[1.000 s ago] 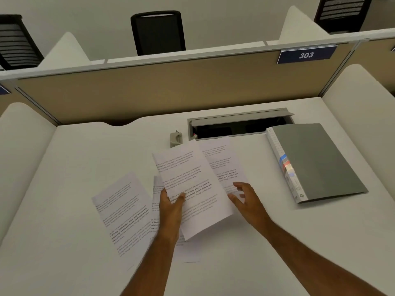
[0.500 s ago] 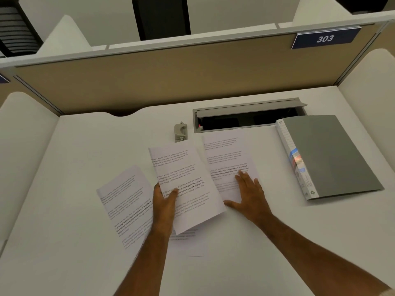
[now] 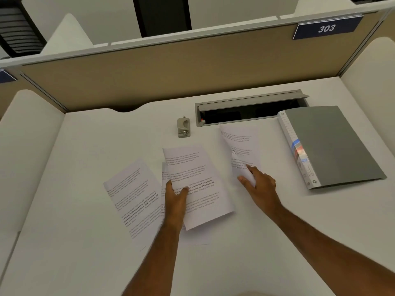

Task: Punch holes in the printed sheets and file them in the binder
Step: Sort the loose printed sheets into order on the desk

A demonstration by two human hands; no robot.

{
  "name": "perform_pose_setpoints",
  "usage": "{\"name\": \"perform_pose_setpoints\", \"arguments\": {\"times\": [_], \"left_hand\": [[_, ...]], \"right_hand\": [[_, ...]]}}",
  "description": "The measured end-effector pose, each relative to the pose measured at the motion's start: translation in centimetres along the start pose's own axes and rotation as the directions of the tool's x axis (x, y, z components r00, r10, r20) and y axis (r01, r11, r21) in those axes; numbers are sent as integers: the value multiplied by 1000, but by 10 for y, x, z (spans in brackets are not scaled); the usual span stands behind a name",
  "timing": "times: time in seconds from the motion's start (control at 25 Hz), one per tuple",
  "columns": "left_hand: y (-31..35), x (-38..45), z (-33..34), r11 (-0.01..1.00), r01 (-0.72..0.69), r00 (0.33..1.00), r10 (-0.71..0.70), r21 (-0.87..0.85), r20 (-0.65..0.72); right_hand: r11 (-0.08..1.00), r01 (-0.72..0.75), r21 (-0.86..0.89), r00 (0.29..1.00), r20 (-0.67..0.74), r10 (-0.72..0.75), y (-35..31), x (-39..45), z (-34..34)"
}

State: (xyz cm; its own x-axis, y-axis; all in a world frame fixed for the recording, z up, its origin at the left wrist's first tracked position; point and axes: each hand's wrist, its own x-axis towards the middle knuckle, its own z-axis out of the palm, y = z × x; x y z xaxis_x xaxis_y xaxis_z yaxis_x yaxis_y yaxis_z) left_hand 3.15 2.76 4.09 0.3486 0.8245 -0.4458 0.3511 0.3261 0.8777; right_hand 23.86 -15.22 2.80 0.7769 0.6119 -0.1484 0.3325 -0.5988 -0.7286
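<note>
Gathering the sheets before punching. Our left hand (image 3: pixel 175 199) pinches one printed sheet (image 3: pixel 196 184), thumb on top, near the middle of the tabletop (image 3: pixel 64 242). Our right hand (image 3: pixel 259 184) grips the near edge of a second sheet (image 3: pixel 241 146), which curls up off the surface towards the far edge. A third sheet (image 3: pixel 132 197) lies flat to the left, and a fourth (image 3: pixel 164 180) shows only as a strip under the left hand's sheet. The punch (image 3: pixel 183 127) stands untouched near the far edge, beside the cable tray (image 3: pixel 250 103); the closed binder (image 3: pixel 333 146) lies at the right side.

To do this step well, we judge that the loose sheets should be stacked into one pile, text facing the same way, then tapped square on the tabletop so that the punched edge is flush. A curled or skewed sheet would likely take its holes out of line with the others.
</note>
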Motion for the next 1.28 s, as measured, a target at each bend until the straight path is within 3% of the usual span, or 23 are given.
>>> {"name": "perform_pose_setpoints", "arguments": {"times": [0.16,0.32,0.56,0.76,0.84,0.92,1.0,1.08,1.16,1.28], "left_hand": [[-3,-13,15,999,31,998,-31,15,51],[-7,-22,27,997,63,992,-67,44,103],[-6,-41,30,956,237,962,-206,-171,181],[-8,-44,27,990,130,967,-139,55,215],[-12,-41,23,987,55,974,-87,153,211],[-12,-42,19,981,9,972,-55,196,229],[-10,-44,17,979,-20,958,-39,204,284],[-6,-45,15,974,-62,938,-19,220,347],[0,-47,16,972,-105,913,11,210,407],[23,-53,23,974,-150,886,57,168,461]], "right_hand": [[998,52,42,993,108,-56,-18,-30,13],[991,129,-22,967,227,-121,-29,-59,29],[973,195,-124,911,390,-133,-17,-83,43],[974,173,-149,861,503,-76,-7,-96,42],[988,128,-85,885,460,-75,-7,-95,35],[998,66,-7,944,324,-60,-5,-90,30],[995,-51,83,983,179,35,1,-79,25],[948,-207,241,977,95,189,2,-65,14],[842,-301,447,953,125,274,-6,-52,-7],[711,-294,639,954,237,181,-28,-40,-44]]}}
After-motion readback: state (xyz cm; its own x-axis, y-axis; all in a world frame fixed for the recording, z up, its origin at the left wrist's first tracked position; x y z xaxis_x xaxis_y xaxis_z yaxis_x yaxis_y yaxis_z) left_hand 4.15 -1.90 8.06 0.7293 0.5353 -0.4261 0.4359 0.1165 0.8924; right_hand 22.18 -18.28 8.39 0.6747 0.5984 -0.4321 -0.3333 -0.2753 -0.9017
